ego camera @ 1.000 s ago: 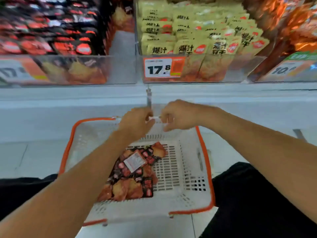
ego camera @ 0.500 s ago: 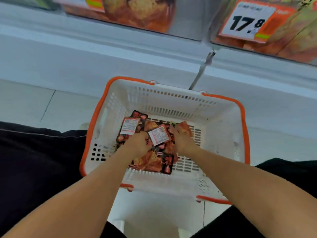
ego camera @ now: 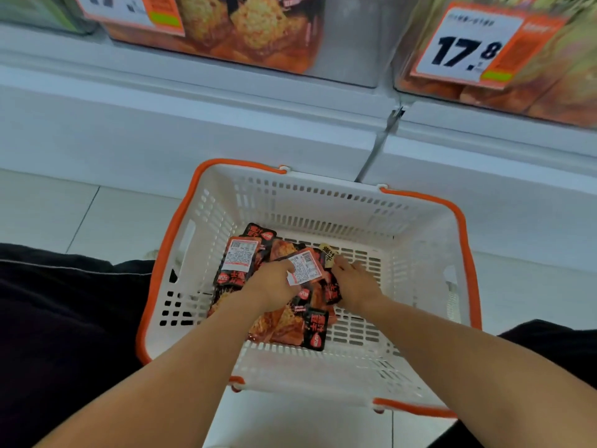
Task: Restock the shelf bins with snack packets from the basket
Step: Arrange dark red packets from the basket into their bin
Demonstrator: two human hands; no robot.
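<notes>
Right now both hands are down inside the basket [ego camera: 206,202], a white slotted one with an orange rim, sitting on the pale tiled floor [ego camera: 80,215] just in front of the shelf base [ego camera: 193,130]. Left hand [ego camera: 274,287] lies on top of the heap of snack packets [ego camera: 290,324], fingers curled around a packet [ego camera: 305,266] that shows its white printed label face up — that one is in its grip. Right hand [ego camera: 355,281] is beside it, palm down on the pile, fingertips touching a small yellow packet [ego camera: 328,253] at the far edge of the heap; whether it is pinching anything or just pressing flat, I cannot tell from this angle. The packets are dark, black and red with orange food pictures, bunched toward the left and middle of the basket floor, another white-labelled one [ego camera: 242,257] lying face down at the far left of the pile. Right side of the basket floor shows bare slots. Up top, two clear shelf bins: the left bin [ego camera: 349,43] holds orange-and-black packs, the right bin [ego camera: 549,92] carries a price tag [ego camera: 468,50] reading 17.8. Dark trouser legs [ego camera: 64,318] frame the basket on either side.
</notes>
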